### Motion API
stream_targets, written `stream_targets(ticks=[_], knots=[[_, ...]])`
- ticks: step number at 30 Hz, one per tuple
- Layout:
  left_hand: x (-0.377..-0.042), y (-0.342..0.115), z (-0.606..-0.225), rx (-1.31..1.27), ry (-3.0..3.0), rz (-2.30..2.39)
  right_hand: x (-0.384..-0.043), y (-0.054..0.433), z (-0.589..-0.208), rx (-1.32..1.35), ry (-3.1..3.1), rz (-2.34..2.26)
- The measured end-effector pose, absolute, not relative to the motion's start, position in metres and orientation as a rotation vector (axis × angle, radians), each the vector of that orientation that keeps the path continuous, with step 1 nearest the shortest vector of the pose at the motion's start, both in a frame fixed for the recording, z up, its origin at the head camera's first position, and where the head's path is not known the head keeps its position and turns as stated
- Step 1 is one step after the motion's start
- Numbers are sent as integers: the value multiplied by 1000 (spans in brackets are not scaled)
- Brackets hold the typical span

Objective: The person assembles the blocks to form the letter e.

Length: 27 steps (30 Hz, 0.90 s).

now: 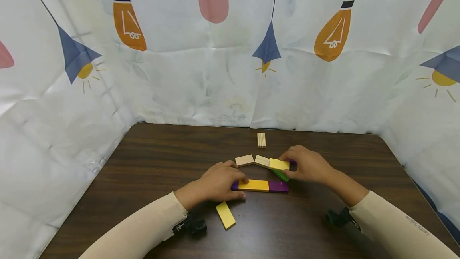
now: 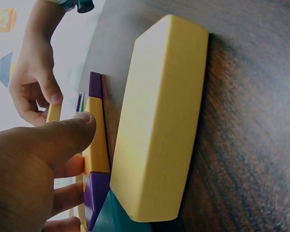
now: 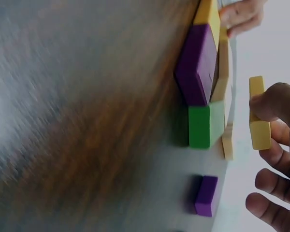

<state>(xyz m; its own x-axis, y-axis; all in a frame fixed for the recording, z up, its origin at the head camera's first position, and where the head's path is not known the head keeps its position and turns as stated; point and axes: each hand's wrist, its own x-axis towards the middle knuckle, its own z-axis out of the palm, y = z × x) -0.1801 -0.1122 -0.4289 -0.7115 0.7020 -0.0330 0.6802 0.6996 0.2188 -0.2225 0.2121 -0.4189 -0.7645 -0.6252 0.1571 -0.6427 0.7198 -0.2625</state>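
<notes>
My left hand (image 1: pixel 241 187) pinches the left end of a flat purple-yellow-purple row of blocks (image 1: pixel 259 186), thumb on the near side and fingers on the far side. In the left wrist view its thumb (image 2: pixel 72 133) presses the row's yellow block (image 2: pixel 96 145). My right hand (image 1: pixel 287 167) pinches a pale yellow block (image 1: pixel 279 164), seen in the right wrist view as a yellow block (image 3: pixel 258 116) lifted above a green block (image 3: pixel 205 124). Two plain wood blocks (image 1: pixel 244 160) lie just left of it. A small purple block (image 3: pixel 206 195) sits under my right fingers.
A loose yellow block (image 1: pixel 225 215) lies near my left wrist and fills the left wrist view as a big yellow block (image 2: pixel 159 121). One ribbed wood block (image 1: pixel 261 140) sits farther back. The dark wood table (image 1: pixel 151 159) is walled by a printed cloth (image 1: pixel 201 83).
</notes>
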Motion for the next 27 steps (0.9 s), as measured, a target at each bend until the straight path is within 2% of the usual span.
stream_targets(ticks=[27], knots=[[-181,-113,-430,1145,2797,281,-166,186,-431,1194,-2777,544]])
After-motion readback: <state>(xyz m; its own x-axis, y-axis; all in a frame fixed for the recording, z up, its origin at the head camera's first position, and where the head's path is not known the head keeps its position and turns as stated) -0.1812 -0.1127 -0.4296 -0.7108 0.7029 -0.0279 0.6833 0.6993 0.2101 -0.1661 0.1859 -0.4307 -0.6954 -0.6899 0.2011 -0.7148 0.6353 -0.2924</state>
